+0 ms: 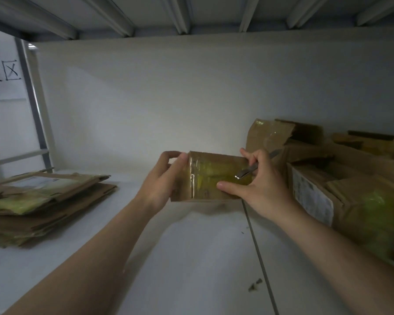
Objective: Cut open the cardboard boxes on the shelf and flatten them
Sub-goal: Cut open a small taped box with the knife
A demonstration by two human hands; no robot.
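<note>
Small taped box [214, 178] held over the shelf [191, 258] in both hands
Flattened cardboard stack [43, 201] at left; left hand [162, 187] curled round the box's left end; right hand [262, 194] grips its right end, fingers [248, 155] pinching a metal cutter [248, 171]; more boxes [341, 187] piled at right

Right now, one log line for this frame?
left hand grips small taped box | right hand holds metal cutter, thumb on box | flattened stack at left | more boxes at right

Left grip [163, 180] and right grip [262, 189] curled, facing inward
</note>
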